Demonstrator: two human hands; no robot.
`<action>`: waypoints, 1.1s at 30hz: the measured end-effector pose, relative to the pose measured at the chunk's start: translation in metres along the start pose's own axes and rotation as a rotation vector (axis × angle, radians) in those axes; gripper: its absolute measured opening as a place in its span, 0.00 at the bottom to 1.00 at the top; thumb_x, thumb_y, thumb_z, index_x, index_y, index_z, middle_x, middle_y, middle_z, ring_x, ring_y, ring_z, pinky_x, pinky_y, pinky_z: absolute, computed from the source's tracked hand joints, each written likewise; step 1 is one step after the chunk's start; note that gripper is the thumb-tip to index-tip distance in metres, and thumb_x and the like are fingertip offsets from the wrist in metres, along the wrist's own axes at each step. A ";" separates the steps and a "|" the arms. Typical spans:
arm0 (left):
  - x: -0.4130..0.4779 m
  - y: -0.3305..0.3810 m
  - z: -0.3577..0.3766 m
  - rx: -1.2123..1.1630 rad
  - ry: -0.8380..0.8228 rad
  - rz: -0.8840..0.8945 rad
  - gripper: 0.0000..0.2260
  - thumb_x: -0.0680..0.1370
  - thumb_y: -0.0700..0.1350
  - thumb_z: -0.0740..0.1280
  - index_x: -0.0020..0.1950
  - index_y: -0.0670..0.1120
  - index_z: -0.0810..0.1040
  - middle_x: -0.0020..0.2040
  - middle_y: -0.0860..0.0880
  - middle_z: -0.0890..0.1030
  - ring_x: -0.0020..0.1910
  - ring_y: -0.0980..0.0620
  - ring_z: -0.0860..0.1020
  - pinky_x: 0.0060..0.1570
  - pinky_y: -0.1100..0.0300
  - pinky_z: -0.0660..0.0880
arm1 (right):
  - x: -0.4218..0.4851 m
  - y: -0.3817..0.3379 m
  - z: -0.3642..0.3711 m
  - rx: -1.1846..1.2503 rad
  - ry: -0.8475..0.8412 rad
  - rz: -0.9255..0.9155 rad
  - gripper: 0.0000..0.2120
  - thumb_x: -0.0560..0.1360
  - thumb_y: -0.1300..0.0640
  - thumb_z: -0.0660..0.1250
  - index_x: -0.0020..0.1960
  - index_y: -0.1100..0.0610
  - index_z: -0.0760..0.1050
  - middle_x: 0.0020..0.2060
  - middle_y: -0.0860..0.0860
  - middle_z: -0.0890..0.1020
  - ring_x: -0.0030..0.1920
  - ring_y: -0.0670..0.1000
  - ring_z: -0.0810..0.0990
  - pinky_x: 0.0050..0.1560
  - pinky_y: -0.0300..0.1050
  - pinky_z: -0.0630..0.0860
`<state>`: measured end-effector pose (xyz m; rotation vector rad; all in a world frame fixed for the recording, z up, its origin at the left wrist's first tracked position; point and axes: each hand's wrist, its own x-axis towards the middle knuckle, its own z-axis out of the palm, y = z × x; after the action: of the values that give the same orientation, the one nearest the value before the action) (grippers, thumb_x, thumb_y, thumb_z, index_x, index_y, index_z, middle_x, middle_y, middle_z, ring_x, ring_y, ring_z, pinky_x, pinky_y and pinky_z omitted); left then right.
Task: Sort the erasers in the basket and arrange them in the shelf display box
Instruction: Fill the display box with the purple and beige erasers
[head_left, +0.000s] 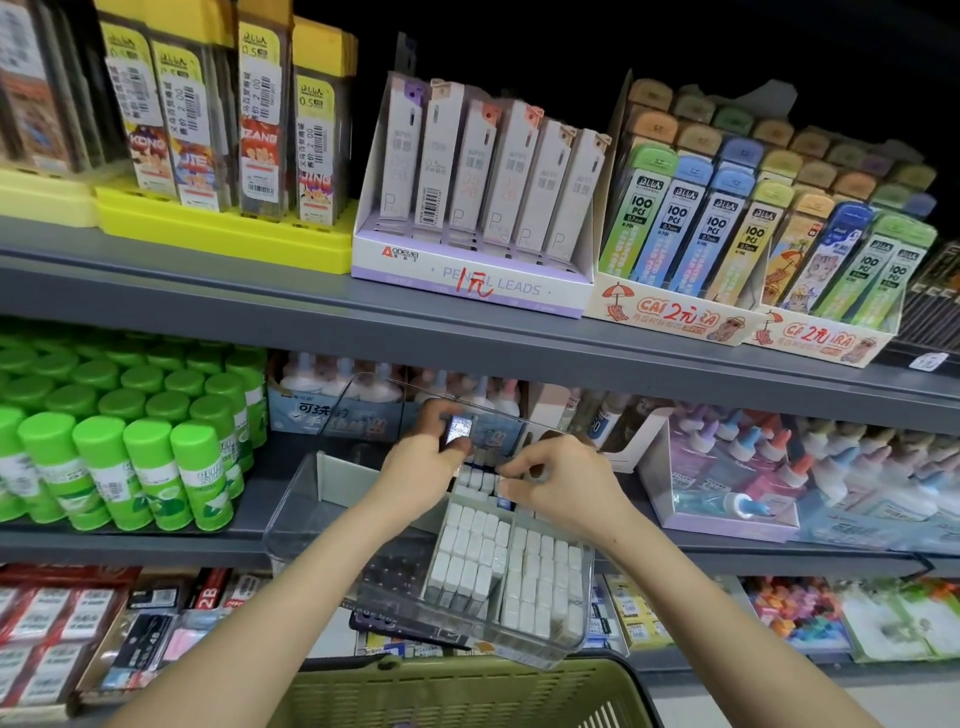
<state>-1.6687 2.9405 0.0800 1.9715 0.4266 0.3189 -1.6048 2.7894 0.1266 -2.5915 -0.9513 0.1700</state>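
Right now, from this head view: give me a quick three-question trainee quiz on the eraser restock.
1. True or false: the left hand holds an eraser over the back of the clear display box.
2. Where is the green basket? A) on the top shelf; B) below the box, at the bottom of the frame; C) inside the box.
3. Fill in: on the same shelf, left of the box, stand green-capped ___.

Key: 1 true. 2 B. 3 glue sticks.
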 end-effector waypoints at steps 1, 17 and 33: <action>0.000 0.001 0.000 -0.032 0.014 -0.007 0.12 0.80 0.43 0.62 0.62 0.49 0.66 0.56 0.46 0.80 0.53 0.43 0.77 0.55 0.50 0.73 | 0.002 -0.002 0.000 -0.018 -0.005 0.010 0.06 0.72 0.47 0.70 0.47 0.45 0.82 0.47 0.39 0.81 0.55 0.46 0.77 0.62 0.53 0.70; -0.002 0.002 -0.003 -0.078 0.063 0.031 0.08 0.78 0.43 0.65 0.53 0.51 0.68 0.51 0.52 0.82 0.49 0.47 0.79 0.50 0.56 0.72 | -0.004 0.000 0.001 -0.172 -0.015 -0.178 0.14 0.77 0.51 0.65 0.60 0.55 0.77 0.55 0.50 0.81 0.57 0.50 0.76 0.60 0.41 0.66; -0.002 0.003 -0.001 -0.110 0.091 0.039 0.09 0.77 0.43 0.67 0.54 0.51 0.70 0.49 0.52 0.82 0.46 0.49 0.79 0.43 0.62 0.71 | 0.011 -0.014 -0.025 0.059 0.214 -0.112 0.09 0.78 0.58 0.64 0.49 0.59 0.81 0.46 0.52 0.81 0.44 0.53 0.77 0.43 0.38 0.69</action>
<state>-1.6705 2.9397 0.0831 1.8644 0.4201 0.4493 -1.5989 2.7983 0.1548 -2.4361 -0.9927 -0.1061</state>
